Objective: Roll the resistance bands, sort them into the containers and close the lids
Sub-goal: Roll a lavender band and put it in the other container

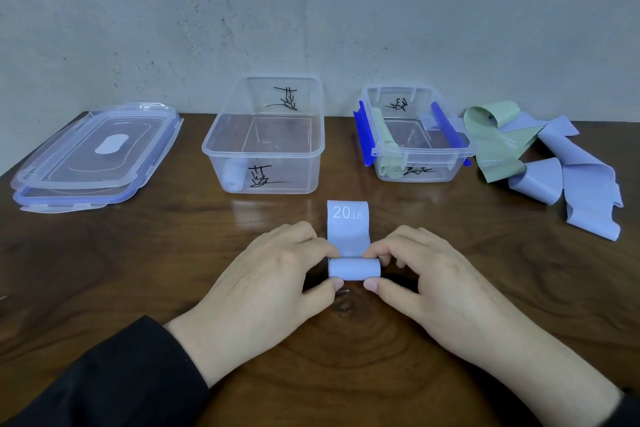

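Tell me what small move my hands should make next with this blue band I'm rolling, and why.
Probably keep rolling forward. Both the left hand and right hand pinch the ends of the blue band, and a flat tail marked 20 LB lies unrolled on the table ahead. Once it is rolled up, the larger container, which already holds one blue roll, looks like its place.

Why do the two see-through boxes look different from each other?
The left box is bigger; the right box is smaller. The left box holds a rolled pale blue band; the right box holds rolled green bands. The right box has bright blue clips along its sides; the left box shows none. Both are clear, open and marked with black writing.
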`<state>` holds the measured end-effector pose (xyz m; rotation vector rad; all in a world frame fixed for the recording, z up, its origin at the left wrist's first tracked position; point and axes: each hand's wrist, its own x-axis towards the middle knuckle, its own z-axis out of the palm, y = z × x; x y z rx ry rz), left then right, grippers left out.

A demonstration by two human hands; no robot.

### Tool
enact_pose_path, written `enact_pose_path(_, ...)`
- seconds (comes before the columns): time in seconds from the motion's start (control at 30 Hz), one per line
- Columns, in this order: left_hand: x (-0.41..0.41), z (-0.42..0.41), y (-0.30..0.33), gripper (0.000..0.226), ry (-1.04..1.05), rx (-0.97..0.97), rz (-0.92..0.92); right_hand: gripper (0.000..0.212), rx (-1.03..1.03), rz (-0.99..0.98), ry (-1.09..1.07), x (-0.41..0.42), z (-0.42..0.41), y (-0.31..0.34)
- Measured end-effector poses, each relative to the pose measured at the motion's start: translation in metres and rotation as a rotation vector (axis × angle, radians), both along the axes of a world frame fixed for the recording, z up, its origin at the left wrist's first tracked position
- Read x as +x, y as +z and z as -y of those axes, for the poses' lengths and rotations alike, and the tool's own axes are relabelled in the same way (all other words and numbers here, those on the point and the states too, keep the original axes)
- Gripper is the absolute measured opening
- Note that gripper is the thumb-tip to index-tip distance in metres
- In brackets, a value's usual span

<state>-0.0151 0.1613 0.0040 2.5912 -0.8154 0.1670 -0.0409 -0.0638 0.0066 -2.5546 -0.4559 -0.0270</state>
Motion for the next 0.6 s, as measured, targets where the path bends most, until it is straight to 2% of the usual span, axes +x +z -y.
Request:
enact_pose_path(0.3,-0.0007,-0.0009,0.0009,0.035,-0.007,0.0,-0.006,0.022,0.015,0.003,-0.012,-0.0002,0.0006,-0.0021)
enact_pose_path(0.47,-0.0002,-0.0004,-0.0006,0.036,0.003,0.0,-0.003,0.014,0.011,0.01,-0.015,0.0009,0.0005,-0.0023)
enact_pose_path(0.6,-0.0003,-0.0001,-0.0001,0.031,0.003,0.003,0.007,0.018,0.002,0.002,-0.014,0.0004,0.0015,-0.0011)
